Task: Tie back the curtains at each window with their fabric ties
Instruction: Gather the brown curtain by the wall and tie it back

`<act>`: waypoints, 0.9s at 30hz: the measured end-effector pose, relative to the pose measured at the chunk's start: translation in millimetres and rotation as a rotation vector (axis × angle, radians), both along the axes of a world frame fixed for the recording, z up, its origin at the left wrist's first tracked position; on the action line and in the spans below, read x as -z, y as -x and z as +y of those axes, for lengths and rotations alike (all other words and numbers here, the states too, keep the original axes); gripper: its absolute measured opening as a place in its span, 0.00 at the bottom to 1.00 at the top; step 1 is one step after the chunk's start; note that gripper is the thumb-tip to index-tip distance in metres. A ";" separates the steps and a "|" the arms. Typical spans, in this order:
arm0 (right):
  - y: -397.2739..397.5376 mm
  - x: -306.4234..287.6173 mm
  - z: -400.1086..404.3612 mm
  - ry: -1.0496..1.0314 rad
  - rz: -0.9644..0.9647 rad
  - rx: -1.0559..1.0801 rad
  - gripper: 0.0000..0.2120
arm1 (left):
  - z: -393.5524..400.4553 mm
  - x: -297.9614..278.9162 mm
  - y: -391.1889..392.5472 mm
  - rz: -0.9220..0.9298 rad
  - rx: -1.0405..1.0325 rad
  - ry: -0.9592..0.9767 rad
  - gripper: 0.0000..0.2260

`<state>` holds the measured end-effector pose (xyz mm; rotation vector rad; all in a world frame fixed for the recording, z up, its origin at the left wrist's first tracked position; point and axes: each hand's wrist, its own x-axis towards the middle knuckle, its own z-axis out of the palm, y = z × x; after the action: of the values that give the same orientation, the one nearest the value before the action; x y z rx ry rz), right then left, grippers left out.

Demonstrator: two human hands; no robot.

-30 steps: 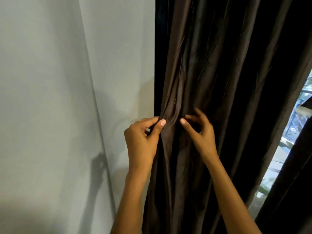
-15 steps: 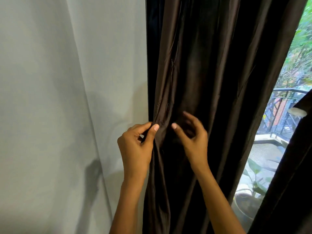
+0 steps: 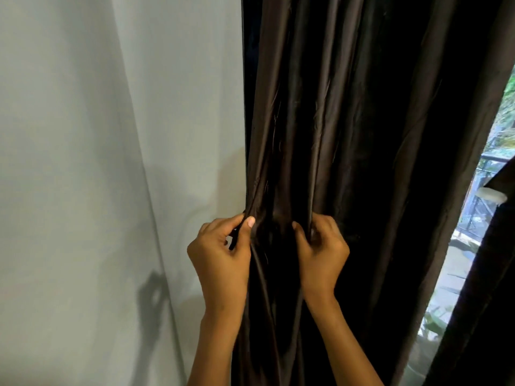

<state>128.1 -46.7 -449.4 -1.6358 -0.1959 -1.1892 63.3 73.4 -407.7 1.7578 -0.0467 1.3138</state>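
- My left hand (image 3: 220, 257) is at the left edge of the dark brown curtain (image 3: 362, 135). The thumb and the curled fingers pinch a thin fold of the cloth at this edge.
- My right hand (image 3: 323, 254) is just to the right of it, at the same height. Its fingers are curled around another fold of the curtain and grip it.
- Between my two hands the cloth is gathered into narrow vertical pleats, which run up and down from my grip.
- The curtain hangs in the middle and right part of the view, from the top down past my forearms.
- On the left is a pale wall (image 3: 83, 162) with a corner line, and the shadow of a hand lies low on it.
- At the far right there is a narrow gap of window (image 3: 473, 246), where I see a railing and green leaves outside.
- I cannot make out a separate fabric tie; all the cloth is the same dark colour.
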 end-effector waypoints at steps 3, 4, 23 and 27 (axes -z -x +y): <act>29.9 13.4 7.1 0.171 -0.108 0.093 0.10 | -4.3 2.9 1.2 -0.040 -0.059 -0.056 0.05; 36.6 13.2 9.7 0.223 -0.112 0.090 0.12 | -7.2 4.2 1.7 -0.044 -0.057 -0.075 0.05; 69.7 -10.1 4.0 0.698 0.108 0.033 0.21 | -28.2 -2.2 12.4 0.002 0.043 -0.188 0.06; 53.5 -11.4 -21.8 0.232 -0.010 0.283 0.31 | -19.0 -2.9 3.5 -0.013 0.030 -0.099 0.05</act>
<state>74.5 -68.6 -438.0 -1.9063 -0.1132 -1.4311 59.8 54.3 -404.7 1.8254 -0.1468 1.3209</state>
